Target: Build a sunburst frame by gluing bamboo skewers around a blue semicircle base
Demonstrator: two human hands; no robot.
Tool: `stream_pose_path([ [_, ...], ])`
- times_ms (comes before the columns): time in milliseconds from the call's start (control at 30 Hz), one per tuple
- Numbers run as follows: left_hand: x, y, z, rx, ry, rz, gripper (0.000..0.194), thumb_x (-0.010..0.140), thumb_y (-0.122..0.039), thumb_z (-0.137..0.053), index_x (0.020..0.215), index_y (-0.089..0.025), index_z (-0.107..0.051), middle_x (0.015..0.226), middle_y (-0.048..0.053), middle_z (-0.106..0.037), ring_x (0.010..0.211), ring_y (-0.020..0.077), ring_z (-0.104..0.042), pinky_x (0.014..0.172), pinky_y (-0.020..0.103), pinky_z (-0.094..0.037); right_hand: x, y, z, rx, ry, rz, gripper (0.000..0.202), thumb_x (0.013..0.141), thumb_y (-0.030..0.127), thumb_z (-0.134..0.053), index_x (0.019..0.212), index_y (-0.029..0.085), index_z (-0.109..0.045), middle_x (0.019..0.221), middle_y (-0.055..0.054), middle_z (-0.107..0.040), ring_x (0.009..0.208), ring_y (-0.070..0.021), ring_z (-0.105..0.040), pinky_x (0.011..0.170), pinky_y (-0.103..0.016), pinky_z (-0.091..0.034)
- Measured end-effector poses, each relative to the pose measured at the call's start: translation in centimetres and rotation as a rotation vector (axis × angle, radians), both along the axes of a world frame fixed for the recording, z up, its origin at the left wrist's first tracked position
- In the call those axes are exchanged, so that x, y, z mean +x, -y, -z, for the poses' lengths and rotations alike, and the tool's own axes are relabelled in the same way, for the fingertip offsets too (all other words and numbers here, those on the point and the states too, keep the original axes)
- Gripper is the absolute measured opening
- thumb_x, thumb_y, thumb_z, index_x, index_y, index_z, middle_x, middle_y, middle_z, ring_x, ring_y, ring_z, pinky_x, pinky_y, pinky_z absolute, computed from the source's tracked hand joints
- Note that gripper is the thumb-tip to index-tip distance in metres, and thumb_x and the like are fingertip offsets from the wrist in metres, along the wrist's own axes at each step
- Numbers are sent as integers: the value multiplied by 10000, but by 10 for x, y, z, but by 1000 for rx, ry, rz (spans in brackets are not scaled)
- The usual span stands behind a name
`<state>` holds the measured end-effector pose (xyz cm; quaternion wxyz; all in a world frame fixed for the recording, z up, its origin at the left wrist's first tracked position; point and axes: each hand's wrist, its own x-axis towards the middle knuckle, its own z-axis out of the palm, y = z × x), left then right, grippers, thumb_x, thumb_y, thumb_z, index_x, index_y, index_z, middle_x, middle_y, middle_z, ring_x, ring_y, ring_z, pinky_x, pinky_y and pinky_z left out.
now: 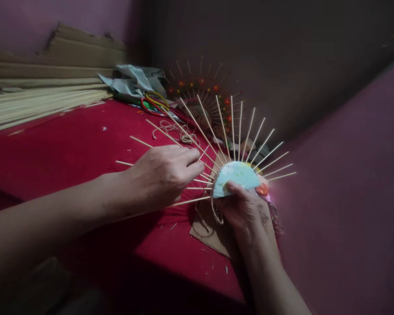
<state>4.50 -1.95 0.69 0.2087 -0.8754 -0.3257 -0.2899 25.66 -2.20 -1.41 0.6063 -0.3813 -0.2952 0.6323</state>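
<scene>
A pale blue half-disc (pixel 238 177) with thin wooden sticks (pixel 240 131) fanning out from its curved edge is held up over the table. My right hand (pixel 241 205) grips it from below, thumb on its face near the straight edge. Twine (pixel 217 212) runs along the disc's left rim, and a loose end hangs below. Among the left-hand sticks is my left hand (pixel 174 170), its fingers pinched together just left of the disc. A thin light strand shows by its fingertips; whether they hold it or a stick, I cannot tell.
A red cloth (pixel 95 144) covers the table. Loose twine (pixel 184 133), scissors (pixel 154 104) and a crumpled grey-blue cloth (pixel 139 81) lie behind. Long sticks (pixel 46 100) and cardboard (pixel 82 48) are at left. A cardboard piece (pixel 213 238) lies beneath; a decorated stick fan (pixel 202 87) stands behind.
</scene>
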Motion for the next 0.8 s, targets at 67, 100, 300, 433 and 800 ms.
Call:
stream_pose_path([
  [67, 1, 0, 2, -11, -3, 11, 212, 801, -53, -409, 769, -157, -592, 815, 75, -600, 702, 188, -509, 637, 310, -378, 1, -1, -1, -6, 1, 7, 590, 578, 24, -697, 1108, 255, -580, 696, 56, -661, 627, -112, -608, 603, -238, -540],
  [100, 2, 0, 3, -15, -4, 14, 220, 812, -56, -399, 774, -156, -592, 827, 80, -603, 724, 194, -513, 653, 314, -386, 1, -1, -1, -13, 4, -2, 585, 584, 27, -694, 1110, 256, -579, 704, 53, -663, 633, -115, -609, 601, -241, -541],
  [300, 5, -1, 6, -29, 4, 37, 254, 851, -63, -365, 796, -148, -598, 849, 90, -601, 755, 204, -512, 692, 324, -409, 1, 0, 3, -15, 12, -27, 536, 588, 42, -698, 1079, 229, -589, 711, 37, -667, 632, -127, -618, 577, -252, -549],
  [433, 6, -2, 6, -43, -6, 68, 223, 858, -73, -387, 783, -140, -586, 819, 91, -584, 715, 195, -504, 651, 309, -408, -1, 1, 1, 24, 13, -7, 558, 551, 26, -727, 1052, 231, -593, 725, 41, -669, 632, -131, -626, 555, -256, -556],
  [800, 5, -2, 9, -17, -8, 77, 195, 846, -57, -398, 767, -147, -552, 817, 89, -576, 714, 209, -504, 648, 320, -416, -2, 1, -1, -9, -11, 10, 655, 512, 20, -745, 1091, 266, -565, 752, 45, -675, 639, -140, -638, 575, -284, -572],
])
